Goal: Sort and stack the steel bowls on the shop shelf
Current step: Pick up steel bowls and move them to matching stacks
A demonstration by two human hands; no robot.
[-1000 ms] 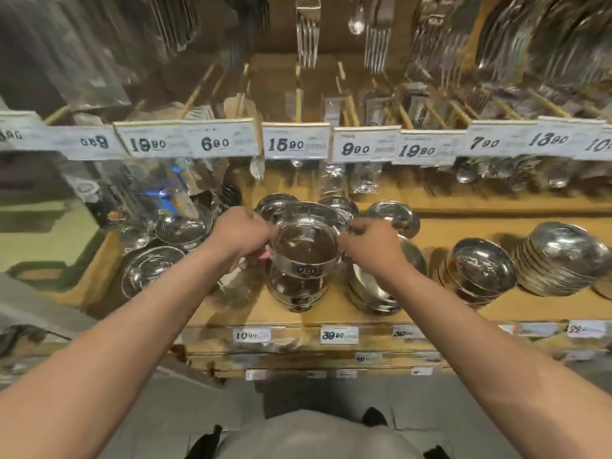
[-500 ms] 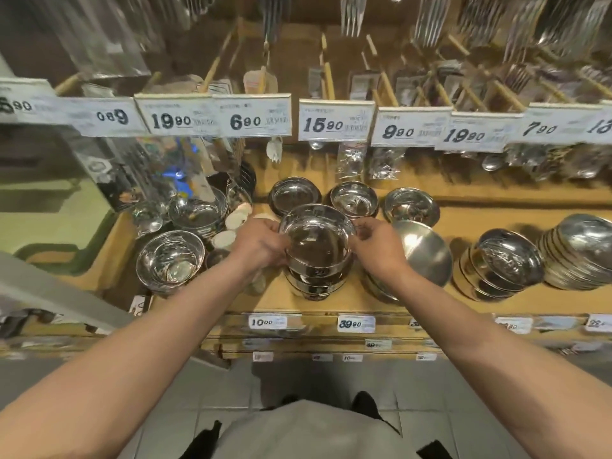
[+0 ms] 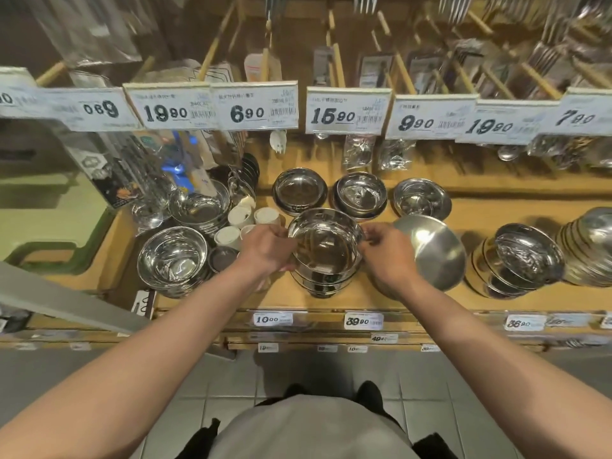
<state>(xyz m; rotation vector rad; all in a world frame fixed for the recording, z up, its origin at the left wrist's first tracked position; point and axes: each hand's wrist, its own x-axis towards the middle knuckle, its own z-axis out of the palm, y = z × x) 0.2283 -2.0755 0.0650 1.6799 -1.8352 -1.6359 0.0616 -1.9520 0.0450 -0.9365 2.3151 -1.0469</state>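
Top steel bowl point(image 3: 326, 246) held over stack point(image 3: 319, 283).
Its rim was pinched at opposite sides by fingers of left hand point(image 3: 268, 248) and right hand point(image 3: 385, 256).

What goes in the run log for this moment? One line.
left hand: grips top bowl rim | right hand: grips opposite rim | bowl: on stack

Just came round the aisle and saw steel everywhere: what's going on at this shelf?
A person is tidying steel bowls on a wooden shop shelf. Both hands hold the top bowl by its rim, the left hand on one side and the right hand on the other, over a short stack of bowls at the shelf's front edge. More bowls sit behind and beside it, and a larger bowl leans tilted just to the right.
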